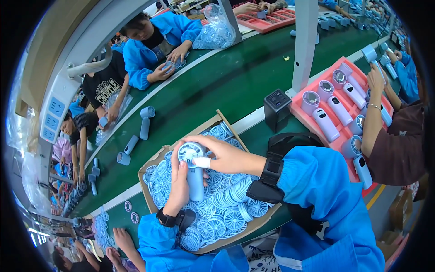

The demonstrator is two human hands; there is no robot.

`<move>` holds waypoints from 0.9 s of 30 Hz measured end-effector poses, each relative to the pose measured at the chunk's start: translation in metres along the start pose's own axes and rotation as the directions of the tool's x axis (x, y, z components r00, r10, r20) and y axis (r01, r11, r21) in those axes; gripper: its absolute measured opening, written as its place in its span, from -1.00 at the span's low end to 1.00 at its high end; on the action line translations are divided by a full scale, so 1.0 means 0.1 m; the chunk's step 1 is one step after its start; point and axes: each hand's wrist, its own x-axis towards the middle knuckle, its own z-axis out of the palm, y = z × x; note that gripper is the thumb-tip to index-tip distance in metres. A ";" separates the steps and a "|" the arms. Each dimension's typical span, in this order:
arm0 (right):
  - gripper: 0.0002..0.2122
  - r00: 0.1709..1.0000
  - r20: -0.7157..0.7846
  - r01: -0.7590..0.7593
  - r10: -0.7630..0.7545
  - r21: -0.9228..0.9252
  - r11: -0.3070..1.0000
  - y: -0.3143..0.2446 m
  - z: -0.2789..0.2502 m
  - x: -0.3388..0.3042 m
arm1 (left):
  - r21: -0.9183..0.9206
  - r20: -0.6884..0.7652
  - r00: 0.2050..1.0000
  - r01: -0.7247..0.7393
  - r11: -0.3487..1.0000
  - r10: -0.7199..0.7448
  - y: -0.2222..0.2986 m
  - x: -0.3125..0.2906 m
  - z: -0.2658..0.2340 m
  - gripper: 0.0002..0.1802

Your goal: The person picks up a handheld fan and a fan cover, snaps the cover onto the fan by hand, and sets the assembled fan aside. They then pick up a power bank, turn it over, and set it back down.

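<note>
A light-blue handheld fan (195,185) is held upright over a cardboard box (266,217) heaped with round light-blue fan grilles (234,219). My left hand (179,185) is closed round the left side of the fan, its thumb near the fan head. From the right, my right hand (229,158) reaches over the head, with fingers curled round its top and far side. White tape wraps my right thumb, which presses on or beside the grille at the front of the head. The fingers behind the fan are partly hidden.
A green conveyor belt (253,72) runs behind the box, with loose blue fans (145,123) on it. To the right are a black box (277,111), a metal post (306,45) and a pink tray (297,103) of fans. Co-workers sit across the belt and at both sides.
</note>
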 end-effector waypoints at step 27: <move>-0.68 0.984 -0.060 0.169 -0.168 0.007 0.986 0.22 0.01 0.02 | 0.490 0.109 0.986 -0.161 0.857 0.123 -0.12 -0.05 -0.14 -0.42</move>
